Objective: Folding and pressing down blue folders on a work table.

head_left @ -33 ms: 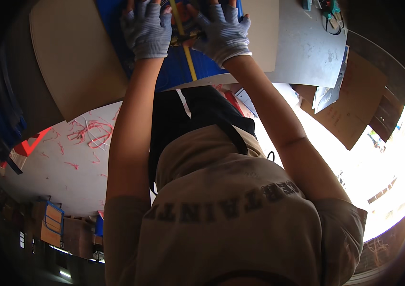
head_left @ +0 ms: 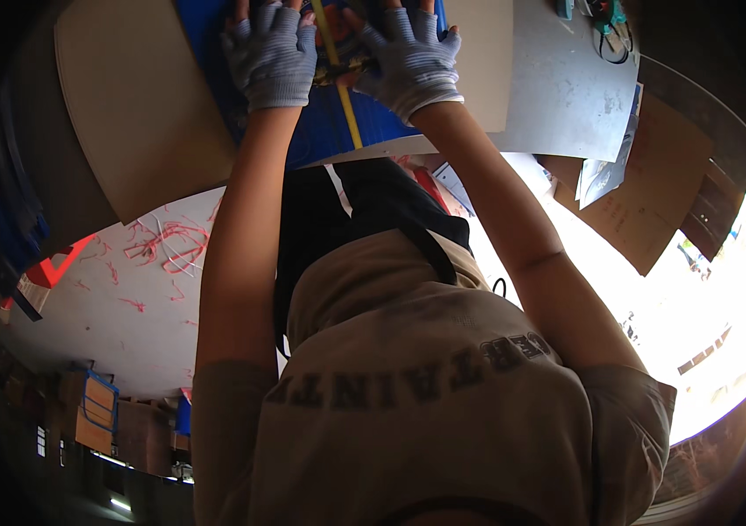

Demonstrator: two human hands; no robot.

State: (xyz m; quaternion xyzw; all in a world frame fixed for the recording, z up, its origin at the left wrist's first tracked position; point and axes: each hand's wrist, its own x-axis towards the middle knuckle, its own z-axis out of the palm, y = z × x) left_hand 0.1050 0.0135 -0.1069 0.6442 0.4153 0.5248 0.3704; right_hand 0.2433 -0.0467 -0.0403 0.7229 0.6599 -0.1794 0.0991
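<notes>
A blue printed sheet [head_left: 373, 121] with a yellow stripe [head_left: 351, 118] and a darker picture in its middle lies across a beige board [head_left: 145, 131]. On the left part of the sheet my left hand [head_left: 271, 61], in a grey fingerless glove, rests flat with its fingers stretched away from me. My right hand [head_left: 411, 63], gloved alike, is spread on the right part, its thumb side toward the stripe. The top edge of the picture cuts off some fingertips of both hands. Neither hand appears to grasp anything.
The boards lie on a grey table [head_left: 570, 88], with a teal and black tool [head_left: 610, 19] at its far right corner. Brown cardboard [head_left: 645, 188] is at the right. Red scraps [head_left: 167, 241] litter the pale floor; blue strips [head_left: 17, 175] hang at the left.
</notes>
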